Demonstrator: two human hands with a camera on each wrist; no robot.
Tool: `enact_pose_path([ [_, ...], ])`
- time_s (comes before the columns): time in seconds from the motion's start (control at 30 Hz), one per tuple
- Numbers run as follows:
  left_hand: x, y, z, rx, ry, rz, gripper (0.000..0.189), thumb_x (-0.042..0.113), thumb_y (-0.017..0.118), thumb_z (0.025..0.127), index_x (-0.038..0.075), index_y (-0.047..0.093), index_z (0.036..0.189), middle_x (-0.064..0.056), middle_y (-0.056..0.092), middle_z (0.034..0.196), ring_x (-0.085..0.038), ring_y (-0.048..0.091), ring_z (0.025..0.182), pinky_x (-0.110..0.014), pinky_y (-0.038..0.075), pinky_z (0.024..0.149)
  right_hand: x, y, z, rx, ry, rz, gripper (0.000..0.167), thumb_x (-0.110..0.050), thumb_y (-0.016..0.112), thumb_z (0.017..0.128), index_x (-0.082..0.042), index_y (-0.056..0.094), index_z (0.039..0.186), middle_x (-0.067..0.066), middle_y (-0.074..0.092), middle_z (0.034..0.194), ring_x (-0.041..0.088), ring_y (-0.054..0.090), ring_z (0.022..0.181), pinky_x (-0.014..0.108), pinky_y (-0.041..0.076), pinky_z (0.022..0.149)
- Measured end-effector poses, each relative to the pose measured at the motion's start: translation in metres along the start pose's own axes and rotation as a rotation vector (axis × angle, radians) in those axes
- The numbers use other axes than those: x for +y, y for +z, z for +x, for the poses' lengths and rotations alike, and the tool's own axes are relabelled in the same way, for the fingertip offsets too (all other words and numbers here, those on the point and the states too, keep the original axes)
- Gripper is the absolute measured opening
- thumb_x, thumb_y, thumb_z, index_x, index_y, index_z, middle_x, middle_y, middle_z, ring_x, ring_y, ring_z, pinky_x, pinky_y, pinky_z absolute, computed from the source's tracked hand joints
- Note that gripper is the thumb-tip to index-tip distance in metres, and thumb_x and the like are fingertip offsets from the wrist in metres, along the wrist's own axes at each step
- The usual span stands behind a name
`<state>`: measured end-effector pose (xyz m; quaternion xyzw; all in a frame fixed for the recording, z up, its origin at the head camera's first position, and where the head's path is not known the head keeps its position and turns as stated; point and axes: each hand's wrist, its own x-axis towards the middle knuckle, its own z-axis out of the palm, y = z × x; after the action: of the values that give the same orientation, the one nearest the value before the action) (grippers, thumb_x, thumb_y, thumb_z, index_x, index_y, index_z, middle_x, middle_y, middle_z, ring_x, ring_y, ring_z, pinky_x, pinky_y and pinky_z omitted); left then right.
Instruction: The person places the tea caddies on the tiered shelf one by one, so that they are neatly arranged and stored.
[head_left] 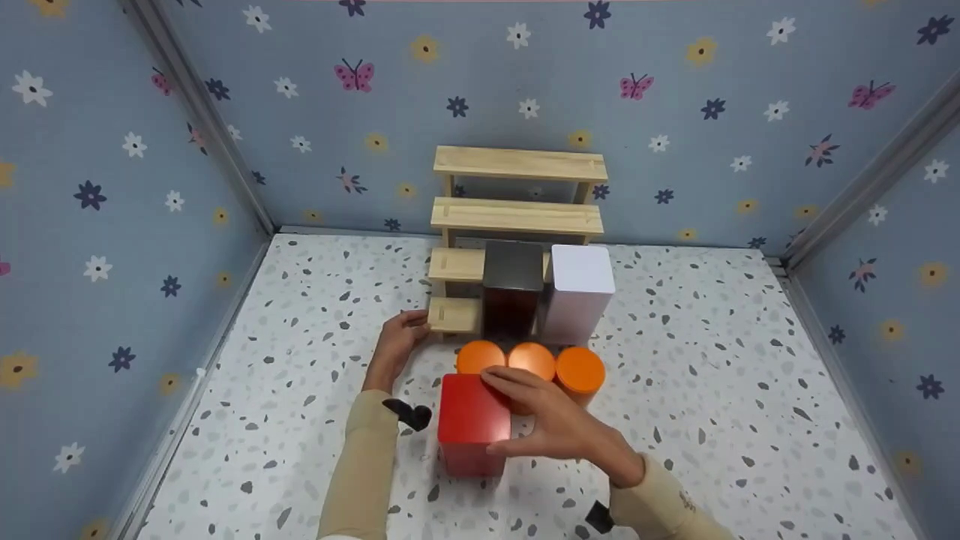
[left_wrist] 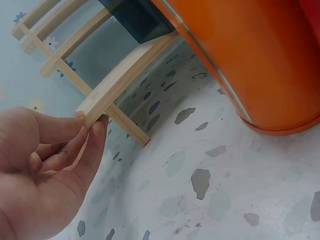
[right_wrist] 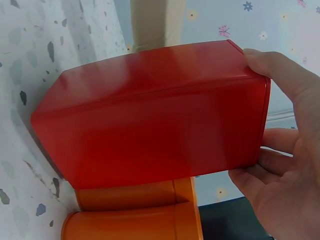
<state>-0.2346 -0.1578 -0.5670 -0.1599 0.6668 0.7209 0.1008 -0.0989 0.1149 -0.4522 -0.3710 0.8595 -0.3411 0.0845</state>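
My left hand [head_left: 397,341] pinches the left end of the lowest step of a stepped wooden shelf [head_left: 517,216] between thumb and fingers, as the left wrist view shows. A tall red box [head_left: 472,409] stands upright in front of the shelf. Around its top, near the right side, my right hand [head_left: 555,420] grips it with the thumb at the near edge and the fingers at the far edge. Behind the red box are three orange round canisters [head_left: 580,369] in a row, close together. Both wrist views show canisters too, such as an orange canister [left_wrist: 265,65] beside the shelf.
A black box [head_left: 513,285] stands at the shelf's lowest step, and a white box [head_left: 581,289] is to its right. Behind the shelf rises a flowered blue wall [head_left: 525,67], with side walls left and right. The speckled tabletop [head_left: 720,360] spreads beneath everything.
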Motion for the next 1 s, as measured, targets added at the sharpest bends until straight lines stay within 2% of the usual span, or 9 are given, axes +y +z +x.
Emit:
enact_pose_path([
  [0.1, 0.000, 0.000, -0.001, -0.006, 0.004, -0.022, 0.039, -0.004, 0.052, 0.092, -0.004, 0.052, 0.131, -0.022, 0.054, 0.131, -0.025, 0.057, 0.113, -0.036, 0.046, 0.102, -0.004, -0.006, 0.000, 0.007, 0.001, 0.011, 0.083, -0.062, 0.068, 0.076, -0.029, 0.038, 0.147, -0.001, 0.039, 0.151, 0.017, 0.037, 0.138, 0.051, 0.037, 0.109],
  [0.27, 0.001, 0.000, -0.002, 0.003, 0.014, 0.001, 0.038, -0.002, 0.054, 0.091, -0.004, 0.053, 0.129, -0.021, 0.056, 0.130, -0.024, 0.058, 0.111, -0.035, 0.047, 0.101, -0.009, -0.017, -0.001, 0.014, 0.007, 0.048, 0.082, -0.059, 0.070, 0.076, -0.032, 0.038, 0.146, -0.008, 0.040, 0.150, 0.016, 0.036, 0.138, 0.051, 0.038, 0.108],
  [0.33, 0.000, 0.000, -0.002, 0.004, 0.021, 0.007, 0.038, -0.002, 0.054, 0.091, -0.003, 0.054, 0.129, -0.021, 0.056, 0.129, -0.024, 0.058, 0.111, -0.035, 0.047, 0.101, -0.011, -0.021, 0.000, 0.019, 0.007, 0.060, 0.082, -0.058, 0.071, 0.075, -0.032, 0.039, 0.145, -0.010, 0.040, 0.149, 0.015, 0.035, 0.138, 0.050, 0.039, 0.107],
  [0.57, -0.001, 0.000, -0.002, 0.006, 0.034, 0.031, 0.038, -0.001, 0.056, 0.091, -0.003, 0.055, 0.129, -0.021, 0.057, 0.129, -0.024, 0.058, 0.111, -0.036, 0.047, 0.101, -0.019, -0.035, 0.003, 0.026, -0.016, 0.102, 0.083, -0.054, 0.075, 0.074, -0.027, 0.041, 0.145, -0.004, 0.040, 0.150, 0.013, 0.035, 0.136, 0.042, 0.045, 0.103],
  [0.67, -0.001, -0.001, -0.002, 0.003, 0.042, 0.039, 0.038, -0.001, 0.055, 0.091, -0.003, 0.055, 0.129, -0.022, 0.057, 0.129, -0.025, 0.059, 0.111, -0.036, 0.048, 0.100, -0.024, -0.041, 0.006, 0.038, -0.035, 0.105, 0.082, -0.052, 0.075, 0.075, -0.028, 0.041, 0.145, -0.006, 0.041, 0.149, 0.012, 0.038, 0.135, 0.038, 0.048, 0.100],
  [0.83, -0.001, -0.001, -0.002, -0.004, 0.040, 0.037, 0.038, -0.001, 0.054, 0.092, -0.003, 0.054, 0.130, -0.022, 0.056, 0.130, -0.027, 0.058, 0.113, -0.037, 0.047, 0.101, -0.030, -0.050, 0.013, 0.059, -0.057, 0.087, 0.081, -0.052, 0.075, 0.075, -0.028, 0.042, 0.145, -0.011, 0.040, 0.148, 0.013, 0.041, 0.134, 0.039, 0.047, 0.102],
  [1.0, 0.000, -0.001, -0.003, 0.000, 0.025, 0.066, 0.037, 0.001, 0.054, 0.092, 0.000, 0.055, 0.129, -0.018, 0.056, 0.130, -0.026, 0.057, 0.115, -0.036, 0.046, 0.102, -0.035, -0.060, 0.020, 0.093, -0.090, 0.013, 0.081, -0.054, 0.075, 0.073, -0.028, 0.043, 0.144, -0.010, 0.043, 0.146, 0.014, 0.044, 0.132, 0.041, 0.046, 0.102],
])
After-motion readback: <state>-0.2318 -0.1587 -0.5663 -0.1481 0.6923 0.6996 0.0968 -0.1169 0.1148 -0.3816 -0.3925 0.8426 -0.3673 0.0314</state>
